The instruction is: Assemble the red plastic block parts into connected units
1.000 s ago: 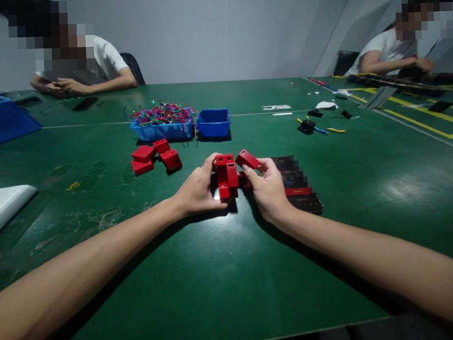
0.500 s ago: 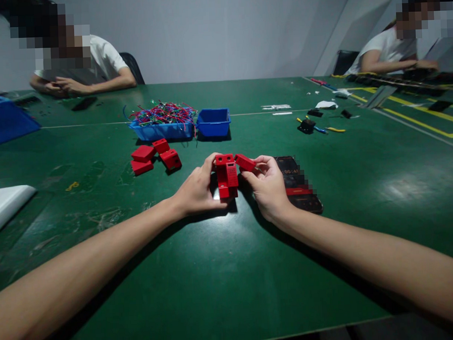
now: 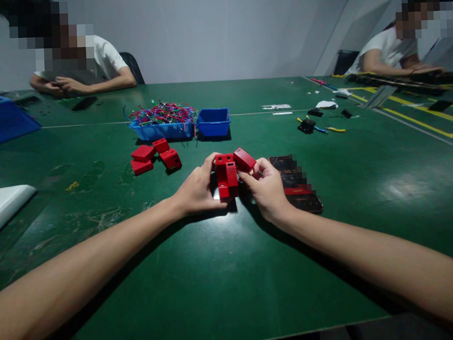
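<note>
Red blocks in a stack [image 3: 227, 177], with round holes on top, are gripped by my left hand [image 3: 199, 186] from the left side. My right hand [image 3: 267, 186] pinches a separate red block [image 3: 244, 160], held tilted at the upper right corner of the stack. Whether the two touch is hard to tell. Just right of my right hand lies a phone [image 3: 304, 202] with a lit screen. Several loose red blocks [image 3: 143, 153] rest on the green table to the left, one with a hole [image 3: 170, 159].
Behind the blocks stand a blue bin [image 3: 162, 131] of tangled wires and another blue bin [image 3: 213, 126]. A larger blue bin [image 3: 9, 120] and a white object [image 3: 10, 205] are at left. Two people sit across the table [image 3: 222, 269]. Small black parts [image 3: 306, 125] lie right.
The block in my right hand has turned, showing more of its broad face, and sits slightly higher. My left hand and the stack have hardly moved. The right-hand person's hands have shifted.
</note>
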The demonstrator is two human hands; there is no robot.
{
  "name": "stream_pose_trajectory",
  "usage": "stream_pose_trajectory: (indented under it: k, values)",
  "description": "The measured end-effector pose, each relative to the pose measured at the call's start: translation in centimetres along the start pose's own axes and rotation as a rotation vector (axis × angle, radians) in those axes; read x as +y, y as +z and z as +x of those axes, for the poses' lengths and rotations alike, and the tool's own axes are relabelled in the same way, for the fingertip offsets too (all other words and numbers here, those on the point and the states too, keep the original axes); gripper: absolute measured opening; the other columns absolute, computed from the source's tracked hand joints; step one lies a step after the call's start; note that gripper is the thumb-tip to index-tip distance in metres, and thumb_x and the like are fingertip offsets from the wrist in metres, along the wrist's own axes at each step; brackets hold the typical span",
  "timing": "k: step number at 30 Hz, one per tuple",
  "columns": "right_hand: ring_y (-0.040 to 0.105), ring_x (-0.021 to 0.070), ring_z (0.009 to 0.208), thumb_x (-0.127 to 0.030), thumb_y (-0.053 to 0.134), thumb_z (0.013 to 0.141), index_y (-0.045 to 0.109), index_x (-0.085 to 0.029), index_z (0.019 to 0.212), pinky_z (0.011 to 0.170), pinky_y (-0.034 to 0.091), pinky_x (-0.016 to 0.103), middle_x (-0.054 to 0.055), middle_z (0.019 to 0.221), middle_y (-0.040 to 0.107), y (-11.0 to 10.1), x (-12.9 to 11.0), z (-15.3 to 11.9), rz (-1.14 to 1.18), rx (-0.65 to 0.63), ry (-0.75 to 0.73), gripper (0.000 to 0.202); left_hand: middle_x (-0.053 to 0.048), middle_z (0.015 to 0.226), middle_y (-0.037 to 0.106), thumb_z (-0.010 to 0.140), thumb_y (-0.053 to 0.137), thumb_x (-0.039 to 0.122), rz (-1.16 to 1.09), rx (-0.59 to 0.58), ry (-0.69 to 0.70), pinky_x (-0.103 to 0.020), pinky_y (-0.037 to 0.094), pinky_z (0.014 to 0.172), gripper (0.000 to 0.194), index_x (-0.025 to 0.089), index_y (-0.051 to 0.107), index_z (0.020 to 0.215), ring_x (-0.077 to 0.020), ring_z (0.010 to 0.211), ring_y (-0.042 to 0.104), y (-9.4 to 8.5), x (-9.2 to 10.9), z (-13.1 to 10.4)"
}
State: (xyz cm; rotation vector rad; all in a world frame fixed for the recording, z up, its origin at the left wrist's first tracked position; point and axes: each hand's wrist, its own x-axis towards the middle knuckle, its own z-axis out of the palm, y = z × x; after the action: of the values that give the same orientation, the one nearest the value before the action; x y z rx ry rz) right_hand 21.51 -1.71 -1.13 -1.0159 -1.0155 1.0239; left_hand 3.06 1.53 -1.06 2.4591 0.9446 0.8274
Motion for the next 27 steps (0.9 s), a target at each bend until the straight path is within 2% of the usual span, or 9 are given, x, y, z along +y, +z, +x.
stream_pose_trajectory:
  k: [3, 6, 8, 10, 15, 18, 21, 24, 27]
  values:
    - [0.052, 0.0109, 0.064, -0.031, 0.081, 0.066, 0.041, -0.022, 0.066, 0.06, 0.043, 0.025, -0.006, 0.071, 0.055, -0.1, 0.0, -0.1, 0.014, -0.046, -0.004, 0.041, -0.017, 0.117, 0.066, 0.065, 0.076, 0.039, 0.004, 0.006, 0.001, -0.052, 0.058, 0.087, 0.097, 0.016, 0.023, 0.143, -0.0355, 0.104, 0.069, 0.1, -0.1, 0.0]
    - [0.064, 0.0195, 0.092, -0.032, 0.079, 0.07, 0.043, -0.021, 0.061, 0.073, 0.05, 0.031, 0.005, 0.094, 0.066, -0.2, -0.1, -0.2, -0.033, -0.071, -0.04, 0.039, -0.019, 0.125, 0.063, 0.065, 0.077, 0.041, 0.008, 0.018, 0.008, -0.051, 0.057, 0.088, 0.098, 0.017, 0.023, 0.144, -0.0352, 0.105, 0.069, 0.2, -0.2, 0.0]
    - [0.064, 0.0248, 0.109, -0.03, 0.077, 0.072, 0.043, -0.021, 0.056, 0.082, 0.051, 0.034, 0.01, 0.101, 0.068, -0.3, -0.1, -0.1, -0.065, -0.085, -0.059, 0.039, -0.02, 0.127, 0.062, 0.065, 0.077, 0.04, 0.008, 0.019, 0.007, -0.05, 0.057, 0.088, 0.098, 0.017, 0.023, 0.143, -0.0351, 0.105, 0.069, 0.2, -0.2, 0.0]
    - [0.065, 0.0259, 0.109, -0.028, 0.076, 0.072, 0.044, -0.021, 0.056, 0.084, 0.052, 0.036, 0.011, 0.102, 0.069, -0.3, -0.2, 0.0, -0.045, -0.094, -0.042, 0.037, -0.019, 0.125, 0.064, 0.065, 0.077, 0.039, 0.001, 0.018, -0.002, -0.05, 0.058, 0.087, 0.097, 0.016, 0.024, 0.143, -0.0351, 0.105, 0.069, 0.2, -0.1, 0.0]
    - [0.069, 0.0204, 0.091, -0.027, 0.075, 0.072, 0.044, -0.021, 0.064, 0.077, 0.055, 0.035, 0.009, 0.106, 0.069, -0.4, 0.0, 0.2, -0.012, -0.085, -0.029, 0.032, -0.018, 0.122, 0.066, 0.065, 0.077, 0.038, -0.014, 0.023, 0.01, -0.05, 0.058, 0.086, 0.095, 0.016, 0.025, 0.142, -0.0352, 0.104, 0.07, 0.2, -0.1, 0.0]
    - [0.066, 0.0177, 0.083, -0.027, 0.073, 0.073, 0.05, -0.021, 0.075, 0.077, 0.055, 0.036, 0.007, 0.102, 0.068, -0.4, 0.4, 0.3, -0.127, -0.044, -0.073, 0.024, -0.017, 0.121, 0.066, 0.065, 0.077, 0.038, -0.006, 0.031, 0.01, -0.048, 0.058, 0.086, 0.097, 0.017, 0.024, 0.143, -0.0341, 0.103, 0.07, 0.1, 0.0, 0.0]
    - [0.065, 0.0211, 0.1, -0.029, 0.071, 0.075, 0.056, -0.022, 0.099, 0.091, 0.054, 0.042, 0.008, 0.111, 0.066, -0.5, 0.9, 0.6, -0.203, 0.015, -0.079, 0.028, -0.016, 0.124, 0.064, 0.064, 0.078, 0.035, -0.035, 0.015, 0.023, -0.047, 0.057, 0.089, 0.098, 0.019, 0.023, 0.143, -0.0324, 0.105, 0.069, 0.0, 0.0, 0.0]
    - [0.062, 0.0238, 0.118, -0.034, 0.064, 0.085, 0.055, -0.025, 0.118, 0.104, 0.048, 0.048, 0.01, 0.122, 0.066, -0.8, 1.4, 0.9, -0.188, -0.063, -0.022, 0.035, -0.018, 0.132, 0.058, 0.062, 0.078, 0.032, -0.104, -0.042, 0.084, -0.048, 0.055, 0.097, 0.098, 0.02, 0.023, 0.143, -0.0328, 0.113, 0.065, -0.1, 0.0, -0.1]
    - [0.063, 0.0241, 0.119, -0.035, 0.058, 0.091, 0.054, -0.027, 0.127, 0.106, 0.048, 0.05, 0.009, 0.124, 0.068, -1.0, 1.6, 0.9, -0.206, -0.165, -0.012, 0.037, -0.019, 0.137, 0.054, 0.06, 0.079, 0.031, -0.147, -0.096, 0.146, -0.051, 0.051, 0.103, 0.101, 0.022, 0.024, 0.144, -0.034, 0.119, 0.062, -0.2, -0.2, -0.3]
